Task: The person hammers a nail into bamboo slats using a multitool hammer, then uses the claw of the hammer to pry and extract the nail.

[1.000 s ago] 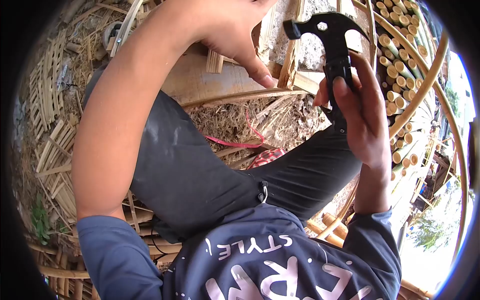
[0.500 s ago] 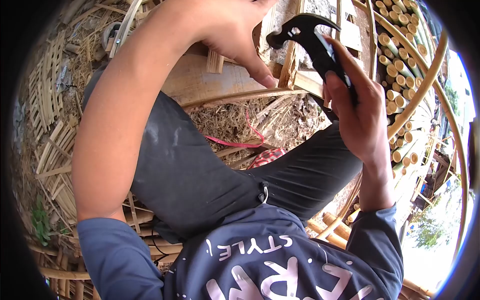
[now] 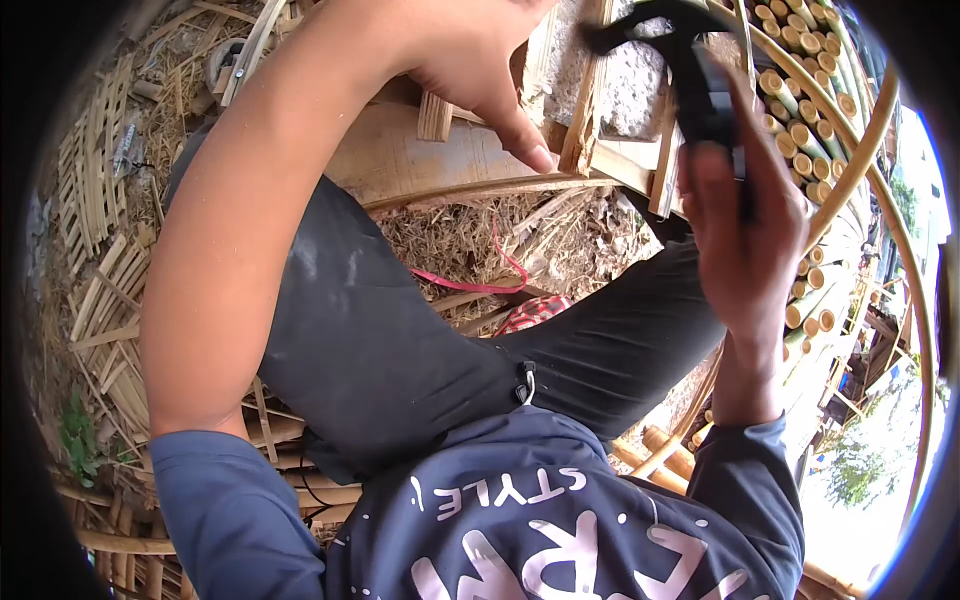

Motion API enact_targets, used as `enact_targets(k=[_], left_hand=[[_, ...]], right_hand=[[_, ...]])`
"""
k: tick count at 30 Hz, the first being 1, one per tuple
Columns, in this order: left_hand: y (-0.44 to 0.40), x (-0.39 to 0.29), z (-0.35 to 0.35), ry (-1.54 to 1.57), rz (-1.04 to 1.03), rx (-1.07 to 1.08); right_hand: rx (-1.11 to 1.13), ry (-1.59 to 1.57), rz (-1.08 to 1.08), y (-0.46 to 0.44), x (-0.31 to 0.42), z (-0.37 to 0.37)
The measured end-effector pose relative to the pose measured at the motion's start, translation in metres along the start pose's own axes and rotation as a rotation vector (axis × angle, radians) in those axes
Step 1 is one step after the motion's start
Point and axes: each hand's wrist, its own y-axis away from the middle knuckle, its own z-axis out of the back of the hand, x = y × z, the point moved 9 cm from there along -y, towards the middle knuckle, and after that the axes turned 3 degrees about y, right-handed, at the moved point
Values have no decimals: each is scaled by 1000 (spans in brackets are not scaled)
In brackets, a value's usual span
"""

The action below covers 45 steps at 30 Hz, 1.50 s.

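My right hand (image 3: 745,245) is wrapped around the handle of a black claw hammer (image 3: 697,85), raised to the right of the woodwork and slightly blurred. My left hand (image 3: 465,50) reaches over a wooden board (image 3: 395,165) at the top. Its thumb stretches out to the board's edge, beside an upright wooden strip (image 3: 583,125). The other fingers run past the upper edge of the view, so what they touch is hidden. A short wood block (image 3: 434,118) sits against the board under the left wrist.
Cut bamboo poles (image 3: 805,140) are stacked at the right, with a curved bamboo pole (image 3: 850,165) in front. Split bamboo pieces (image 3: 100,290) lie at the left. Between my legs are straw, a pink strap (image 3: 470,287) and a red-and-white cloth (image 3: 535,312).
My right hand has moved right and slightly up with the hammer, away from the wooden strip. My left hand has stayed nearly in place.
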Motion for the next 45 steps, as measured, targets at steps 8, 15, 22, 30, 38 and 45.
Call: enact_targets(k=[8,15,22,30,38,45], left_hand=[[5,1,7,69,-10,8],[5,-2,-5,33,31,19],[2,1,-8,-27,32,32],[2,2,-6,-23,26,3],[4,1,-6,-57,73,-5],[7,1,-5,-104,118,12]], right_hand=[[-88,-175,-92,8,-3,-3],[-87,-62,10,9,-2,-8],[-141,26,42,13,-4,1],[75,-19,57,13,-3,-14],[60,-61,25,10,-3,-9],[-104,-276,89,7,1,4]])
